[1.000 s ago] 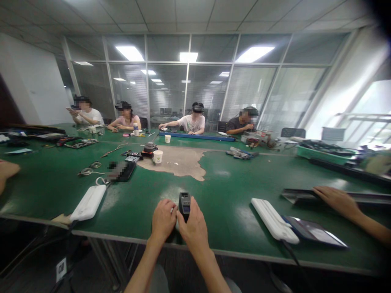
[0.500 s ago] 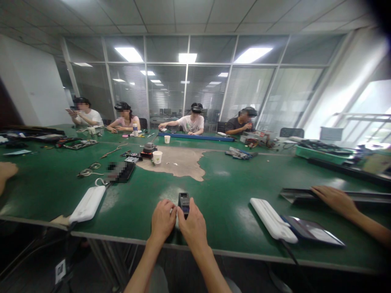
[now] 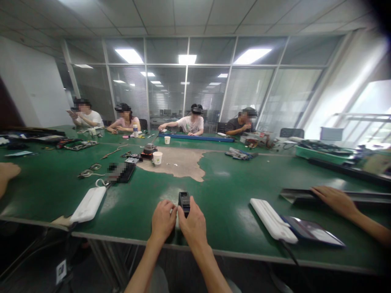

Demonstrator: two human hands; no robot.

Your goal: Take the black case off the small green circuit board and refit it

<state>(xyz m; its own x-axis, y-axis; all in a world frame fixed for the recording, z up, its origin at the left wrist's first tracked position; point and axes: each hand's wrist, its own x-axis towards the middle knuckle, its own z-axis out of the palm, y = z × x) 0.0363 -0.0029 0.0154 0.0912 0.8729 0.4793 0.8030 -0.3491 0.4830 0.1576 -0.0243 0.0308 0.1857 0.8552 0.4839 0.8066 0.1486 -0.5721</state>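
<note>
Near the table's front edge, a small black boxy device (image 3: 184, 198) stands on the green table. Its top has a rectangular recess and a row of small openings. My right hand (image 3: 195, 224) grips its near part, with the thumb on the left side and the fingers round the right side. Just to the left, my left hand (image 3: 163, 217) is closed, its fingers curled in close to the device. Whatever lies between those fingers is hidden. Both hands cover the lower part of the device.
White power banks (image 3: 88, 204) flank me left and right. A co-worker's hand (image 3: 334, 200) rests on a black metal channel (image 3: 293, 195) at right. Ahead are a paper cup (image 3: 157, 158) and torn brown sheet (image 3: 183, 162). Several people sit across the green table (image 3: 226, 219).
The blue-purple patch on the device between my hands no longer shows; that part looks black now. My hands have hardly moved.
</note>
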